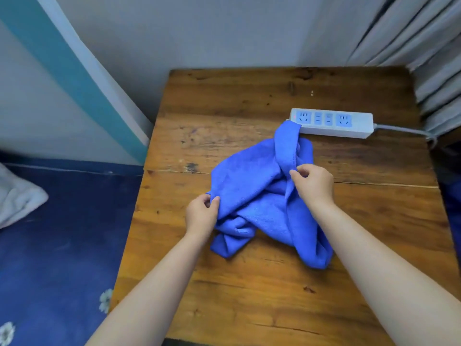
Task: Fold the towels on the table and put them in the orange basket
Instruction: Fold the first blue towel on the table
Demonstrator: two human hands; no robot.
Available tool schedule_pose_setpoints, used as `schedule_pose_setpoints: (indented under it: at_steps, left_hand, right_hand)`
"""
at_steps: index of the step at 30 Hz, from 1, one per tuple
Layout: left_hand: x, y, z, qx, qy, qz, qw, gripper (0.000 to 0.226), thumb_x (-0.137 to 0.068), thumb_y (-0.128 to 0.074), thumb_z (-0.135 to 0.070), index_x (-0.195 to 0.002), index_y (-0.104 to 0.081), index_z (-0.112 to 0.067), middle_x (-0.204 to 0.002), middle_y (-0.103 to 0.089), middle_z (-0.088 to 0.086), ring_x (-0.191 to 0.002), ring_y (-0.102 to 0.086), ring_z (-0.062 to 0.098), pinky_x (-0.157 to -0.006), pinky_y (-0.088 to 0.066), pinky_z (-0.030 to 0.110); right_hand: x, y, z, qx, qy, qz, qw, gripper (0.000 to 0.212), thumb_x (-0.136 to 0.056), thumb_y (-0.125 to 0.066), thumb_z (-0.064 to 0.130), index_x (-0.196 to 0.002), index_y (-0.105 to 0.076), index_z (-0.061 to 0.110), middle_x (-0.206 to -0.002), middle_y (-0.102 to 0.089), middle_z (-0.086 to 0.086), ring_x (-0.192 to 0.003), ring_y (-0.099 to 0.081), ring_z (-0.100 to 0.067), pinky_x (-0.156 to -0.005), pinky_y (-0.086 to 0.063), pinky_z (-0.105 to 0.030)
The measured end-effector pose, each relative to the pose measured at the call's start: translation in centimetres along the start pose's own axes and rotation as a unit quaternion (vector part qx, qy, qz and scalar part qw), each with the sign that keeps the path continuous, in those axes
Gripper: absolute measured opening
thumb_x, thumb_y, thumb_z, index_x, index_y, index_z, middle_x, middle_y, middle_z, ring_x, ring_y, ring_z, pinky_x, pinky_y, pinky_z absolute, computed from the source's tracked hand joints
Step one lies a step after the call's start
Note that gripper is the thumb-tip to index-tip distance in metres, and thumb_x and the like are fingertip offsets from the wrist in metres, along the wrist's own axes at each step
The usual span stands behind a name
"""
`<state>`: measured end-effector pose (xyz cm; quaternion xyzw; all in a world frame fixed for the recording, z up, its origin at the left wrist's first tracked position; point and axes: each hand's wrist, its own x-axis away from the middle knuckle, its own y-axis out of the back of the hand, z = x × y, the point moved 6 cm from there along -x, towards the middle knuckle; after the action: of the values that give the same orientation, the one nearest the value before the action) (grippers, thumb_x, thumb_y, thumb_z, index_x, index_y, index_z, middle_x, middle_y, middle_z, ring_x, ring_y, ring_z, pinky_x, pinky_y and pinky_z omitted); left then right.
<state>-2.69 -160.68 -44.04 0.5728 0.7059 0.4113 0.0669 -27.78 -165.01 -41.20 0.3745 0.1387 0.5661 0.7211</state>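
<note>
blue towel (252, 193) lies crumpled mid-table (249, 295), its far tip draped over the end of a white power strip (334, 122). left hand (200, 216) pinches the towel's left edge; right hand (313, 183) pinches a raised ridge of cloth near the middle. the heap runs from far tip to near lobes, straight ahead of both hands, so spreading it likely means pulling apart sideways. no orange basket shows.
</note>
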Motion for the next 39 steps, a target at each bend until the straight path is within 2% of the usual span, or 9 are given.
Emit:
schedule_pose_setpoints:
  at_steps: [3,7,9,11,15,22,29,34,39]
  left_hand:
    - [-0.2,1.5,0.1,-0.027,-0.021,0.004,0.999,0.037,-0.091,-0.051,-0.015,-0.055,-0.041,-0.016,-0.053,-0.042,0.001,-0.066,-0.04,0.024,-0.056,-0.016,0.03]
    - [-1.4,5.0,0.0,-0.083,-0.006,-0.023,0.996,0.02,-0.09,-0.055,-0.024,-0.079,-0.06,-0.008,-0.083,-0.063,0.012,-0.087,-0.055,0.032,-0.067,-0.033,0.031]
    - [-1.9,6.1,0.5,-0.044,0.034,0.003,0.998,0.025,-0.086,-0.06,-0.026,-0.068,-0.056,-0.009,-0.07,-0.058,0.009,-0.076,-0.053,0.03,-0.062,-0.035,0.029]
    - [-1.9,6.4,1.2,0.014,0.087,0.064,0.994,0.03,-0.084,-0.064,-0.019,-0.057,-0.052,-0.012,-0.056,-0.049,0.004,-0.056,-0.045,0.022,-0.05,-0.03,0.025]
    - [-0.3,6.6,0.6,0.053,0.153,0.179,0.971,0.019,-0.083,-0.064,-0.009,-0.067,-0.055,-0.013,-0.069,-0.055,0.001,-0.061,-0.05,0.01,-0.054,-0.037,0.02]
    - [-3.8,12.9,-12.7,0.196,-0.041,0.041,0.979,0.02,-0.085,-0.058,-0.002,-0.103,-0.062,0.005,-0.067,-0.053,-0.001,-0.058,-0.048,0.011,-0.044,-0.04,0.007]
    - [-3.3,25.8,-26.7,0.331,-0.237,-0.095,0.908,0.02,-0.087,-0.057,-0.007,-0.106,-0.059,-0.001,-0.071,-0.052,-0.006,-0.063,-0.049,0.004,-0.061,-0.042,0.015]
    - [-2.8,30.4,-26.5,0.372,-0.255,-0.149,0.88,0.011,-0.087,-0.053,-0.005,-0.092,-0.054,-0.015,-0.071,-0.051,-0.006,-0.06,-0.046,0.004,-0.055,-0.04,0.01]
    - [-4.9,27.5,-19.3,0.212,-0.124,-0.105,0.964,0.018,-0.083,-0.048,0.003,-0.093,-0.062,-0.001,-0.075,-0.054,0.005,-0.069,-0.047,0.017,-0.051,-0.036,0.016]
  right_hand:
    - [0.6,2.0,-1.0,-0.087,-0.03,-0.043,0.995,0.015,-0.084,-0.058,0.01,-0.086,-0.067,-0.002,-0.08,-0.066,-0.01,-0.079,-0.057,-0.024,-0.07,-0.037,-0.029]
    - [1.6,6.0,-4.1,-0.204,-0.094,-0.069,0.972,0.027,-0.084,-0.057,0.004,-0.061,-0.056,0.017,-0.038,-0.054,0.017,-0.042,-0.045,0.004,-0.043,-0.031,-0.008]
    - [2.5,7.8,-5.2,-0.234,-0.13,-0.067,0.961,0.03,-0.085,-0.054,0.003,-0.061,-0.053,0.021,-0.037,-0.054,0.022,-0.041,-0.046,0.005,-0.038,-0.029,-0.006]
    - [2.9,8.3,-6.1,-0.24,-0.17,-0.045,0.955,0.029,-0.085,-0.052,0.002,-0.063,-0.054,0.021,-0.036,-0.055,0.02,-0.039,-0.047,0.004,-0.041,-0.032,-0.014]
    - [3.7,8.0,-5.4,-0.247,-0.221,-0.006,0.944,0.027,-0.084,-0.053,0.005,-0.061,-0.053,0.018,-0.05,-0.053,0.0,-0.05,-0.041,-0.013,-0.052,-0.027,-0.023]
    - [-1.0,11.1,9.7,-0.162,-0.015,-0.037,0.986,0.013,-0.087,-0.054,0.009,-0.081,-0.065,0.004,-0.065,-0.05,-0.005,-0.07,-0.046,-0.02,-0.06,-0.037,-0.027]
    - [-3.6,19.9,26.2,-0.209,0.179,-0.175,0.945,0.022,-0.087,-0.052,0.013,-0.099,-0.064,-0.002,-0.077,-0.055,-0.006,-0.074,-0.049,-0.018,-0.065,-0.038,-0.026]
    - [-2.5,21.4,29.2,-0.24,0.227,-0.15,0.932,0.011,-0.088,-0.052,0.012,-0.086,-0.062,0.011,-0.063,-0.048,0.009,-0.065,-0.046,-0.013,-0.064,-0.04,-0.026]
    - [-1.4,16.6,23.2,-0.208,0.141,-0.073,0.965,0.011,-0.084,-0.052,0.002,-0.08,-0.062,0.003,-0.074,-0.053,-0.007,-0.076,-0.045,-0.021,-0.058,-0.034,-0.022]
